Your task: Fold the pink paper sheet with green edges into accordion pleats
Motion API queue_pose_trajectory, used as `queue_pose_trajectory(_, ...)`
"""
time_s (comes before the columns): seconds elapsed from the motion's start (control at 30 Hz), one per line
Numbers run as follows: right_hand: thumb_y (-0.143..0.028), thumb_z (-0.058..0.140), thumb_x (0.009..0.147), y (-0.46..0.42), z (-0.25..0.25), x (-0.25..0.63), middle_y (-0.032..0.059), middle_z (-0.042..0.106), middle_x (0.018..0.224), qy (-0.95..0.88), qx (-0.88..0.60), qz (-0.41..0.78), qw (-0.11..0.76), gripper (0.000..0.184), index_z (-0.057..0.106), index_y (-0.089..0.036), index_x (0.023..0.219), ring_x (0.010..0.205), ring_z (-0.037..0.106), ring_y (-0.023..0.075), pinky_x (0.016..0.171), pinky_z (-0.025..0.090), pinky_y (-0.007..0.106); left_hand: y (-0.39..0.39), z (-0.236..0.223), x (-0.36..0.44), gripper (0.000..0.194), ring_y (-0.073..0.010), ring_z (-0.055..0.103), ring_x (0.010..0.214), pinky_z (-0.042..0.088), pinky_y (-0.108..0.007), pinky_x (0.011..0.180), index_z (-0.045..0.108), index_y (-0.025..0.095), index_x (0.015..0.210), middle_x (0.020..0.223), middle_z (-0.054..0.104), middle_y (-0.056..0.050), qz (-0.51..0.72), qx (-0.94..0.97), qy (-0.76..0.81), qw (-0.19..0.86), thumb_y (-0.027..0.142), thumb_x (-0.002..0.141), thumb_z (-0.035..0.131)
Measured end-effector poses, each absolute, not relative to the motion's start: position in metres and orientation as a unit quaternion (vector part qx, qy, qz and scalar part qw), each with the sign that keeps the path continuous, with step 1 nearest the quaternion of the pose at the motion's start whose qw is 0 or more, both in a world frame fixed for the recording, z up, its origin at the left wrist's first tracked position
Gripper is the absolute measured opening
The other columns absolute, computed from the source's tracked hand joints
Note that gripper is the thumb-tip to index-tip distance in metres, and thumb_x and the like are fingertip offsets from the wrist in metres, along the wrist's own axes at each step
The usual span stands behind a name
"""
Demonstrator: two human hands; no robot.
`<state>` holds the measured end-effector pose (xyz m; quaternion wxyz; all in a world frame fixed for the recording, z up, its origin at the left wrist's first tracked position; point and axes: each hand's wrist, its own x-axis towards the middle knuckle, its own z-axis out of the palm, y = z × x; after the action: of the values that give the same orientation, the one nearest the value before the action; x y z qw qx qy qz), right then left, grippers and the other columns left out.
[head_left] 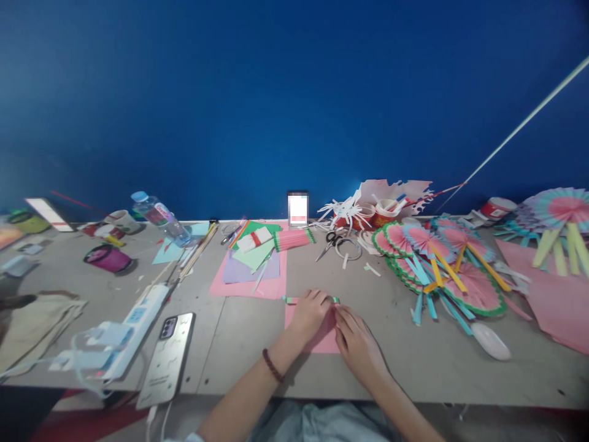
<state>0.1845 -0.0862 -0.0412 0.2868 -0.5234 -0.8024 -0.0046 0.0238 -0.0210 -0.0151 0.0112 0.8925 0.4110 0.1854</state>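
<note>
A pink sheet of paper (324,345) lies on the table in front of me, its far edge a narrow folded strip with green ends (291,301). My left hand (313,312) bends over the far part of the sheet, fingers closed on the folded strip. At the sheet's right side, my right hand (356,336) has its fingers together on the strip's right end. Both hands hide much of the fold. Just beyond them lies a pleated pink paper piece with green edges (294,239), beside stacked coloured paper (251,270).
Scissors (327,245) and a roll of tape (348,248) lie behind my hands. Finished paper fans (473,285) and a white spoon-like piece (491,341) are on the right. A phone (168,356), a power strip (138,331) and a tilted bottle (161,218) are left.
</note>
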Motion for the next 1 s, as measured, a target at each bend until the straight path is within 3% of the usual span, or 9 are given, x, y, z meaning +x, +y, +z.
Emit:
queue_pose_trajectory(0.17,-0.013,0.041,0.090,-0.086,-0.041,0.182,0.0125,0.068,0.125,-0.780,-0.557,0.014,0.285,0.042,0.068,-0.019,0.122,0.114,0.064,0.0254,0.095,0.057,0.044,-0.025,-0.012,0.025,0.020,-0.0219,0.061,0.091,0.049,-0.036,0.077,0.065,0.015,0.096,0.095,0.066,-0.006,0.176,0.886,0.430,-0.008,0.012,0.099,0.045)
queue_pose_trajectory(0.3,-0.013,0.040,0.089,-0.085,-0.041,0.179,0.0125,0.064,0.135,-0.785,-0.563,0.008,0.258,0.042,0.066,-0.019,0.122,0.117,0.062,0.0254,0.095,0.057,0.043,-0.033,-0.017,0.026,0.014,-0.0230,0.060,0.093,0.050,-0.038,0.081,0.063,0.014,0.101,0.098,0.065,-0.008,0.158,0.894,0.418,-0.015,0.012,0.094,0.051)
queue_pose_trajectory(0.4,-0.013,0.039,0.091,-0.084,-0.041,0.178,0.0121,0.062,0.139,-0.792,-0.557,0.003,0.250,0.041,0.065,-0.017,0.122,0.120,0.060,0.0253,0.097,0.056,0.043,-0.040,-0.019,0.027,0.020,-0.0252,0.059,0.094,0.050,-0.042,0.085,0.062,0.012,0.107,0.100,0.065,-0.010,0.146,0.898,0.415,-0.022,0.014,0.090,0.053)
queue_pose_trajectory(0.6,-0.014,0.041,0.091,-0.085,-0.041,0.176,0.0119,0.065,0.135,-0.783,-0.573,0.006,0.241,0.047,0.058,-0.013,0.135,0.120,0.061,0.0241,0.097,0.056,0.039,-0.054,-0.016,0.027,0.038,-0.0277,0.059,0.108,0.049,-0.044,0.095,0.058,0.013,0.124,0.119,0.063,-0.013,0.151,0.889,0.433,-0.004,0.016,0.087,0.050)
queue_pose_trajectory(0.73,-0.016,0.040,0.092,-0.085,-0.042,0.176,0.0093,0.065,0.136,-0.785,-0.574,0.001,0.230,0.050,0.055,-0.019,0.140,0.122,0.060,0.0227,0.099,0.054,0.038,-0.061,-0.024,0.024,0.046,-0.0280,0.056,0.122,0.046,-0.046,0.105,0.052,0.012,0.134,0.132,0.062,-0.015,0.162,0.878,0.450,-0.011,0.016,0.089,0.044)
queue_pose_trajectory(1.0,-0.009,0.041,0.083,-0.085,-0.037,0.174,0.0065,0.063,0.138,-0.791,-0.581,-0.030,0.189,0.059,0.057,-0.021,0.139,0.119,0.059,0.0233,0.097,0.053,0.038,-0.066,-0.027,-0.002,0.047,-0.0274,0.057,0.127,0.045,-0.049,0.109,0.048,0.010,0.139,0.136,0.061,-0.015,0.182,0.830,0.524,-0.058,0.014,0.093,0.039)
